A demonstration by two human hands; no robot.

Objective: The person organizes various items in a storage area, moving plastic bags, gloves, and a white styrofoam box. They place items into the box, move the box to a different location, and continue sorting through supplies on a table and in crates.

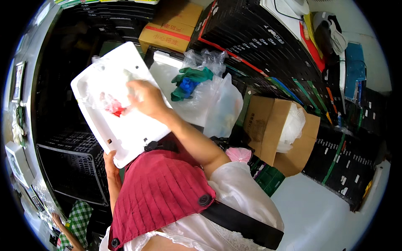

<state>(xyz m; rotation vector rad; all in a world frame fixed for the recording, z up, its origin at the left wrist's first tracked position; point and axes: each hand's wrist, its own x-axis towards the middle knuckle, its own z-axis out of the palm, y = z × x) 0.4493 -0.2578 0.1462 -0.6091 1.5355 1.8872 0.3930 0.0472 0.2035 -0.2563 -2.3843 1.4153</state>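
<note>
My left hand (pixel 111 161) grips the lower left edge of a white plastic tray or shallow lid (pixel 125 135), which is held tilted in front of the red apron. My right hand (pixel 144 97) is over the tray, palm down, its fingers blurred and at clear plastic film (pixel 94 89). A small red item (pixel 116 110) lies partly under film beside those fingers. The bright glare on the tray hides what the fingertips hold, if anything. Behind the tray, a green glove (pixel 201 74) and a blue crumpled item (pixel 187 86) lie on a white surface.
Clear plastic bags (pixel 224 106) are right of the gloves. An open cardboard box (pixel 267 125) holds white plastic bags (pixel 292 128). Stacked black crates (pixel 251 37) rise behind, with a closed carton (pixel 168 34). A black crate (pixel 75 166) stands left. Another person's hand (pixel 57 219) shows lower left.
</note>
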